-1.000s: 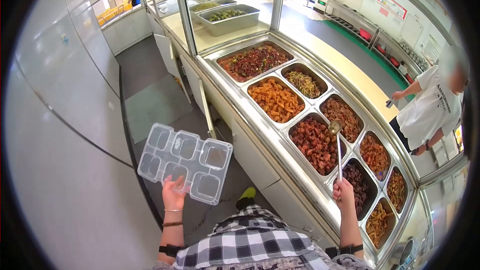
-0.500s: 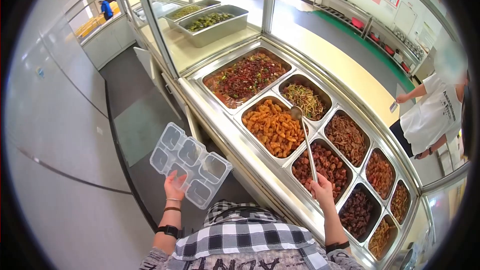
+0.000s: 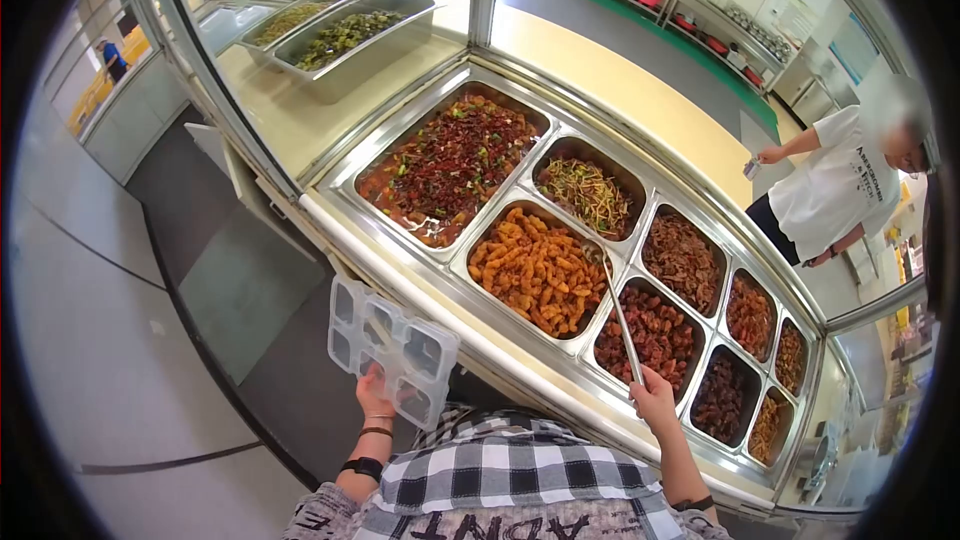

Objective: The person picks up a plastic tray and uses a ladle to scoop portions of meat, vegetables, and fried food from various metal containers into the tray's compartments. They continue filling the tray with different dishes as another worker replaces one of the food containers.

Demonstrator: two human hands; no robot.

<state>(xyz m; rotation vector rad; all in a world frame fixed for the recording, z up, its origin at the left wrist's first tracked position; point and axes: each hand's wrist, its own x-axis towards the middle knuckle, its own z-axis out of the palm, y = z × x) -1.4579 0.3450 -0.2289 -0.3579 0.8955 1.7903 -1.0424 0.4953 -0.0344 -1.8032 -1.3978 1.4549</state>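
Note:
My left hand [image 3: 374, 395] is closed on a clear plastic compartment tray [image 3: 424, 348], held from beneath at the counter's near edge. The tray's compartments hold no food that I can see. The handle of a long metal ladle [image 3: 624, 324] is gripped in my right hand [image 3: 655, 401], over the near side of the counter. Its bowl rests at the right edge of the golden fried pieces [image 3: 535, 268]. Below the handle lies a pan of dark reddish meat chunks [image 3: 655, 335].
Other filled pans include a large chili-topped dish [image 3: 450, 165], shredded vegetables [image 3: 585, 195] and sliced brown meat [image 3: 683, 258]. Two deep metal pans [image 3: 350, 70] stand at the back left. Beyond the counter's glass, a person in a white shirt [image 3: 835, 175] holds a small object.
My view has shifted, so the counter looks nearer and further left. The tray has come closer to the counter edge and tilted. The ladle stays by the fried pieces.

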